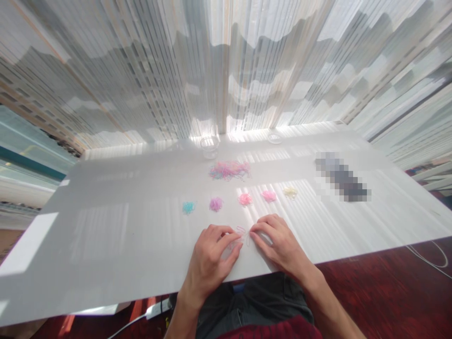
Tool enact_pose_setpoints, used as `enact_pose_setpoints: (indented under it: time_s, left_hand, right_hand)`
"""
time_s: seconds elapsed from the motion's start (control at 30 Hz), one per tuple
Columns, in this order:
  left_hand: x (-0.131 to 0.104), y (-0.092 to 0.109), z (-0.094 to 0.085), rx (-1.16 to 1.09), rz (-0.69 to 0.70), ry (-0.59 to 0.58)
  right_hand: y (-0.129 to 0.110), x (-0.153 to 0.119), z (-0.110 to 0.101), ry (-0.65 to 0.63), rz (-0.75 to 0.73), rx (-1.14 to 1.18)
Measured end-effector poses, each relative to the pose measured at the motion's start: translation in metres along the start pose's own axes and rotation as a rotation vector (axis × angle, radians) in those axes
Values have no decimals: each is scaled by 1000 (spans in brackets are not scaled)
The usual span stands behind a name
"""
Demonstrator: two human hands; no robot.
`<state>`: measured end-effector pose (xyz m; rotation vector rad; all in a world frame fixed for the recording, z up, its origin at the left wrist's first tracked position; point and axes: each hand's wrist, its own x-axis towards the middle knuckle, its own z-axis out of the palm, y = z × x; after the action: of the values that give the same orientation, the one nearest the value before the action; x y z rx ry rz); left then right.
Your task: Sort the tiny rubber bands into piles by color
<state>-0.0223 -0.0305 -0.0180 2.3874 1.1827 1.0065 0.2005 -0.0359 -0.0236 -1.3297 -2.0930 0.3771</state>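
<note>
Near the table's front edge, my left hand [213, 254] curves around a few pale pink loops [240, 230], its thumb and fingertips close together at them. My right hand [277, 239] is just to the right, thumb and forefinger pinched at the edge of the same loops; what lies between the tips is too small to make out. Beyond the hands sit small piles of thin bands: teal [189, 207], purple [215, 204], coral pink [245, 199], pink [269, 196] and pale yellow [290, 192]. Behind them lies a larger mixed-colour heap [229, 170].
A clear round container [209, 147] and a clear lid [274, 138] stand at the back of the white table [151, 179], by the curtain. A pixelated dark object [342, 176] lies at the right. Below the front edge is a white power strip [158, 309].
</note>
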Motion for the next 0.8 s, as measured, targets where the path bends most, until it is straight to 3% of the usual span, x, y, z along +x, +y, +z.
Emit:
enact_pose_setpoints:
  time_s: [0.47, 0.8]
  left_hand:
    - [3, 2, 2, 50, 0, 13]
    - [14, 5, 17, 102, 13, -32]
  right_hand:
    - [-1, -2, -2, 26, -13, 87]
    - [-2, -4, -1, 57, -25, 110]
